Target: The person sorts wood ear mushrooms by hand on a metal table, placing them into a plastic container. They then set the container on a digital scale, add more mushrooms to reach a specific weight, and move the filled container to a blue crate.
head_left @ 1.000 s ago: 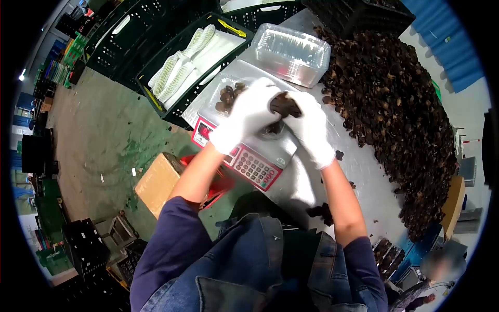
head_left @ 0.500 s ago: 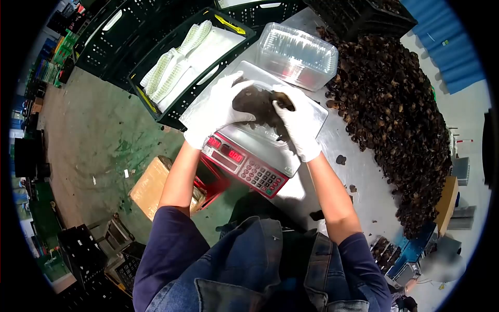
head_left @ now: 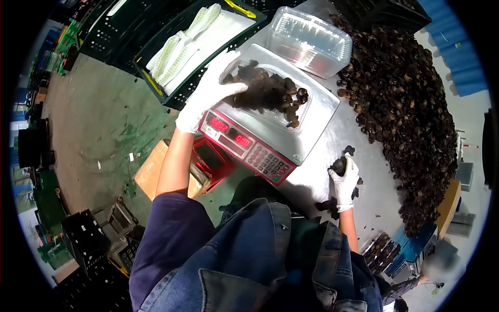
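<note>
In the head view, the right hand [head_left: 344, 182] has left the scale [head_left: 249, 151] and curls around a small dark clump [head_left: 339, 166]; whether it grips is unclear. The left hand [head_left: 208, 92], spread and unclenched, stays beside the dark pieces [head_left: 265, 92] in the clear tray [head_left: 304, 112] to its right, apparently tending them alone.

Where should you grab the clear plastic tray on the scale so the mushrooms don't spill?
Probably hold the clear plastic tray by its rim at both ends, coming in from left and right. It's oblong, with dark mushrooms heaped inside, so lifting both ends together should keep it level. The left hand is at the left end; the right rim looks uncovered.
</note>
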`<state>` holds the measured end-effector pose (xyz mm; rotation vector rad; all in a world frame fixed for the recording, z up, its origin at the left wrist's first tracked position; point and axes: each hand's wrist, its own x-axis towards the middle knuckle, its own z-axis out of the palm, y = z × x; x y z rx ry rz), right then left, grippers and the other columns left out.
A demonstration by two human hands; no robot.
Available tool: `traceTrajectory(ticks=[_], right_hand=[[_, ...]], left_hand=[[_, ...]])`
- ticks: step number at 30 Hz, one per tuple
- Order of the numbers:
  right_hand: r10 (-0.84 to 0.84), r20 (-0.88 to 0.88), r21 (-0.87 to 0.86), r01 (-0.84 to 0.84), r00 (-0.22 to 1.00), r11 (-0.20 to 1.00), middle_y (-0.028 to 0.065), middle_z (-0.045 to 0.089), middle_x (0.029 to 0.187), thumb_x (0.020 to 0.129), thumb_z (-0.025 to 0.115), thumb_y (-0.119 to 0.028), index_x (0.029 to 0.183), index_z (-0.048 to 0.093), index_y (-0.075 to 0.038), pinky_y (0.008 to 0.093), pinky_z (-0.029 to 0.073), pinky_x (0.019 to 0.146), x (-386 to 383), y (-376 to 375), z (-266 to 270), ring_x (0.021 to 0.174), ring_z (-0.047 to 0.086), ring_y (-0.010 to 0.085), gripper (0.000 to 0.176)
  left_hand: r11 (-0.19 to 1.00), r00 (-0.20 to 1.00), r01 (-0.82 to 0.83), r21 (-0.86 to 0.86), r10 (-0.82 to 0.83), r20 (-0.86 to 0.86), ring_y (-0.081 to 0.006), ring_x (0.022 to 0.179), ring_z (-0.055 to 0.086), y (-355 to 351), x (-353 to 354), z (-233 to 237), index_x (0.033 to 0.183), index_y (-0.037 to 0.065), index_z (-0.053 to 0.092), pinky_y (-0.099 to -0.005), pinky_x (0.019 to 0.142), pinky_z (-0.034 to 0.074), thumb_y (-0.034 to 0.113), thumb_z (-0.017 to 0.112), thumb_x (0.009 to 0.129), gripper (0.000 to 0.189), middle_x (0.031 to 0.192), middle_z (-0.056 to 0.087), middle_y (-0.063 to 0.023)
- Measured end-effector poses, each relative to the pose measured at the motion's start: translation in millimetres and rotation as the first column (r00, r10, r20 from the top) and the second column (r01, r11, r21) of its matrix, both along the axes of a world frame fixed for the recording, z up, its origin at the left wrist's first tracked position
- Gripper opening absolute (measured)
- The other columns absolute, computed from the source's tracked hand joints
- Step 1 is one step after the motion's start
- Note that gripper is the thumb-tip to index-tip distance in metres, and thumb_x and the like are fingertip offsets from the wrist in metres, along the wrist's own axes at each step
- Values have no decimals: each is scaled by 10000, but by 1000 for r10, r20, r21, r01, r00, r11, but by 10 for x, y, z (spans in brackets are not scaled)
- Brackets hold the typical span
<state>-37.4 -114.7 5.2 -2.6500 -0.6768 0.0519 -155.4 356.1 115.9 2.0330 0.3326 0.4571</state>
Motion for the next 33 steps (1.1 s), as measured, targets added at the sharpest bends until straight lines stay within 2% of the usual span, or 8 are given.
traceTrajectory(ticks=[2, 7, 13, 17, 21, 25, 29, 33], right_hand=[[7, 26, -86, -4, 1000, 996, 135, 527, 1345, 593, 913, -286, 1430, 437, -91, 453, 386, 1038, -31, 108, 202, 1236, 478, 340, 982], [98, 150, 152, -121, 984, 981, 168, 536, 1348, 763, 784, -240, 1339, 514, -26, 452, 377, 1059, 92, 675, 728, 1277, 466, 342, 672], [348, 311, 321, -443, 884, 837, 210, 585, 1278, 802, 734, -178, 1262, 579, 0, 432, 423, 1039, 161, 1981, 1346, 1193, 549, 374, 516], [480, 295, 243, -551, 826, 799, 173, 527, 1367, 780, 752, -249, 1344, 539, -95, 469, 330, 1078, -15, 2721, 1377, 1304, 460, 344, 622], [576, 328, 176, -648, 749, 741, 60, 593, 1230, 711, 770, -269, 1194, 627, -148, 469, 313, 1055, 12, 2938, 1099, 1240, 497, 257, 518], [530, 376, 243, -632, 760, 735, 2, 614, 946, 724, 716, -185, 947, 683, -163, 416, 350, 951, 67, 2702, 978, 1055, 566, 216, 226], [461, 374, 247, -566, 805, 787, -3, 666, 1003, 752, 716, -169, 976, 709, -156, 375, 373, 921, 88, 2378, 1019, 1041, 585, 220, 225], [482, 240, 498, -533, 843, 684, 70, 690, 1026, 742, 724, -72, 984, 697, -98, 379, 472, 888, 88, 2265, 1092, 991, 617, 278, 245]], left_hand=[[997, 999, -31, 77, 32, -15, -274, 1346, 431, 19, -27, 0, 1409, 64, 502, -382, 1136, 327, 249, 781, 783, 710, 1438, 476, -144], [976, 975, -218, 14, 217, 56, -302, 1301, 489, -29, -39, -83, 1354, 36, 537, -386, 1102, 367, 290, 729, 849, 597, 1398, 514, -170], [941, 941, -324, 95, 310, 138, -318, 1281, 500, -157, -95, -161, 1368, 49, 525, -397, 1094, 371, 262, 699, 883, 558, 1393, 515, -176], [792, 938, -345, 504, 285, 195, -358, 1273, 495, -206, 36, -268, 1359, 4, 514, -426, 1086, 381, 225, 685, 876, 558, 1360, 534, -208], [662, 865, -485, 571, 267, 424, -377, 1178, 555, -451, 360, -381, 1282, -45, 547, -439, 1032, 423, 132, 653, 865, 466, 1272, 590, -212], [824, 867, -476, 308, 381, 321, -407, 1161, 546, -742, 560, -428, 1230, -54, 572, -467, 1032, 410, 100, 571, 880, 382, 1217, 596, -243], [847, 911, -398, 352, 320, 261, -411, 1122, 570, -776, 554, -424, 1188, -14, 619, -460, 1006, 433, 98, 622, 838, 367, 1198, 608, -247], [849, 889, -442, 289, 370, 270, -407, 1119, 582, -728, 478, -328, 1171, 7, 649, -453, 983, 450, 128, 644, 869, 325, 1152, 639, -229]])
